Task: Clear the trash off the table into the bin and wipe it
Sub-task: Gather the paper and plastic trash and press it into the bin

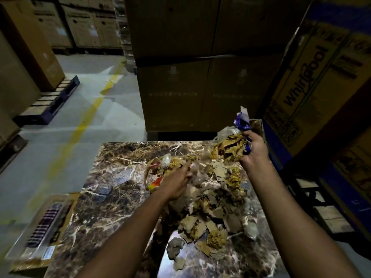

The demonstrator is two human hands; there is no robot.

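right hand (254, 149) raised over the far right corner of the marble table (104, 199), fingers curled around a bundle of trash (230, 146): crumpled brown paper plus a blue-and-white wrapper (242, 122) sticking up. left hand (176, 183) low over the trash pile (210, 199) mid-table, fingers stretched out into clear plastic and paper scraps; motion blur there, looks like touching rather than gripping. pile runs from table centre toward the near right edge. flat carton (40, 231) on the floor just left of the table. stacked cardboard boxes (200, 77) behind.
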